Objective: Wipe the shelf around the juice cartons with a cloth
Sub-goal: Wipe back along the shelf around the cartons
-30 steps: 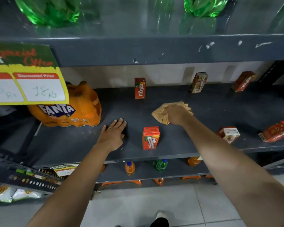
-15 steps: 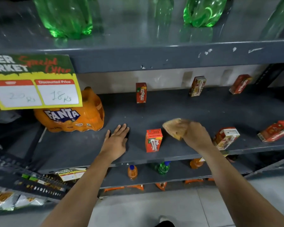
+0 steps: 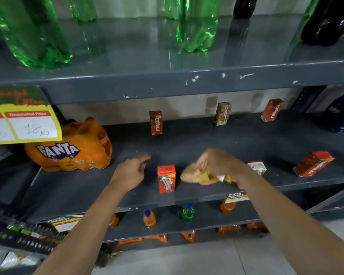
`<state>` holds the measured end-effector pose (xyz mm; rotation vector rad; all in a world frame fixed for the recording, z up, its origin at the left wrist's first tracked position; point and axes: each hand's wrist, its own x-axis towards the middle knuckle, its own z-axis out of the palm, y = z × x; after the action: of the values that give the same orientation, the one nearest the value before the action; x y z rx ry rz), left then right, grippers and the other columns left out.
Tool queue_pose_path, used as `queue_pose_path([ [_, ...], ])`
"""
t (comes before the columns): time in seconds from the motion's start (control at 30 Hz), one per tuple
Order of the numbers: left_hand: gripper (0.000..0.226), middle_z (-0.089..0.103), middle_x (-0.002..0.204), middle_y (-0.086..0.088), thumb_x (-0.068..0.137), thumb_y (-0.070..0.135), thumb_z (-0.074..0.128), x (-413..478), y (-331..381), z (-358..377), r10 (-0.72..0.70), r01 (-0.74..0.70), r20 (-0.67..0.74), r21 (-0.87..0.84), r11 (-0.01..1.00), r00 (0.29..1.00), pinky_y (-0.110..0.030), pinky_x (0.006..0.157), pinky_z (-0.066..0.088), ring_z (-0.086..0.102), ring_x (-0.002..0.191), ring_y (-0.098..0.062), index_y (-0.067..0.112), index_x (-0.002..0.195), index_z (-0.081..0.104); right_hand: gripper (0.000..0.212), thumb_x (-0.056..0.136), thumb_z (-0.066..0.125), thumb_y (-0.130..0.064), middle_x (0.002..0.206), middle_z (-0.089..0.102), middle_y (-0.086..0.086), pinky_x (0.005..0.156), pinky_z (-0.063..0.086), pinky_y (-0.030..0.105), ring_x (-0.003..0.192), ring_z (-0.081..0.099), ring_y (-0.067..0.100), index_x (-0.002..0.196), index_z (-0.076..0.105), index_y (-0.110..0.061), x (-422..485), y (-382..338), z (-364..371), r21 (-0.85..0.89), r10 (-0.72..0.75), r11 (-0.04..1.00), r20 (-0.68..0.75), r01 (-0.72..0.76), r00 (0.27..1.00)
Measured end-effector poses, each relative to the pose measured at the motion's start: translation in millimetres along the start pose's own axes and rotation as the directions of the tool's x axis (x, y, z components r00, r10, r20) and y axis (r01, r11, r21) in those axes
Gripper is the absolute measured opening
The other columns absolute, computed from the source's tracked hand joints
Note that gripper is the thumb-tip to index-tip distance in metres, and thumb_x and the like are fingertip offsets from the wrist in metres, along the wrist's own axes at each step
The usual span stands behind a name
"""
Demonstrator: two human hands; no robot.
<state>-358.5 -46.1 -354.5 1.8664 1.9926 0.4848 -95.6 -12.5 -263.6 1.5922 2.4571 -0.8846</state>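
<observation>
A dark grey shelf [image 3: 197,143] carries several small juice cartons. An orange carton [image 3: 166,178] stands upright near the front edge. My right hand [image 3: 222,162], blurred by motion, grips a tan cloth [image 3: 197,174] on the shelf just right of that carton. It partly hides a white-topped carton [image 3: 257,167] behind it. My left hand [image 3: 131,170] hovers left of the orange carton, fingers apart, holding nothing. More cartons stand at the back: a red one [image 3: 156,122], a brown one [image 3: 222,113] and a tilted red one [image 3: 272,110]. Another red carton [image 3: 313,163] lies at the right front.
An orange Fanta multipack [image 3: 72,149] fills the shelf's left end under a yellow price sign [image 3: 24,124]. Green bottles [image 3: 38,32] and dark bottles [image 3: 330,20] stand on the shelf above. Small bottles [image 3: 149,219] sit on the lower shelf. A blue pack [image 3: 340,114] is at far right.
My right hand swept the cloth from the middle of the shelf toward the front edge, right of the orange carton. My left hand lifted off the shelf surface and shifted slightly.
</observation>
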Motion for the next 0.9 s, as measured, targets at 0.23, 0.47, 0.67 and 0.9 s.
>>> queue_pose_path([
  [0.23, 0.035, 0.060, 0.131, -0.004, 0.094, 0.029, 0.051, 20, 103, -32, 0.012, -0.024, -0.118, -0.105, 0.994, 0.993, -0.040, 0.098, 0.047, 0.057, 0.117, -0.023, 0.029, 0.128, 0.056, 0.036, 0.091, 0.046, -0.002, 0.131, 0.062, 0.012, 0.098, 0.046, 0.028, 0.122, 0.056, 0.028, 0.118, 0.068, -0.010, 101, 35, -106, -0.041, 0.015, 0.999, -0.232, -0.025, 0.972],
  [0.47, 0.073, 0.010, 0.160, -0.005, 0.091, 0.052, 0.048, 66, 170, 11, -0.155, 0.071, 0.367, 0.234, 0.970, 0.917, -0.046, 0.118, 0.018, 0.012, 0.146, -0.027, 0.021, 0.150, 0.017, 0.032, 0.089, 0.058, -0.020, 0.129, 0.063, 0.012, 0.100, 0.046, 0.030, 0.119, 0.059, 0.028, 0.118, 0.068, -0.010, 162, 69, -100, -0.103, -0.130, 0.988, -0.202, 0.111, 0.971],
  [0.67, 0.090, -0.015, 0.160, -0.005, 0.086, 0.063, 0.045, 72, 176, 107, -0.271, 0.133, 0.386, 0.347, 0.928, 0.882, -0.060, 0.115, 0.007, -0.010, 0.146, -0.030, 0.025, 0.150, -0.004, 0.040, 0.087, 0.063, -0.026, 0.131, 0.062, 0.011, 0.084, 0.039, 0.019, 0.116, 0.059, 0.026, 0.122, 0.064, -0.008, 179, 80, -74, -0.106, -0.146, 0.984, 0.013, 0.147, 0.989],
  [0.9, 0.090, -0.029, 0.155, -0.003, 0.086, 0.068, 0.036, 63, 160, 130, -0.256, 0.133, 0.359, 0.333, 0.933, 0.897, -0.060, 0.114, -0.005, -0.025, 0.143, -0.026, 0.028, 0.148, -0.017, 0.049, 0.091, 0.042, 0.001, 0.149, 0.043, 0.006, 0.098, 0.038, 0.025, 0.132, 0.046, 0.029, 0.131, 0.058, -0.022, 173, 117, -49, -0.278, -0.218, 0.933, 0.069, 0.229, 0.973],
])
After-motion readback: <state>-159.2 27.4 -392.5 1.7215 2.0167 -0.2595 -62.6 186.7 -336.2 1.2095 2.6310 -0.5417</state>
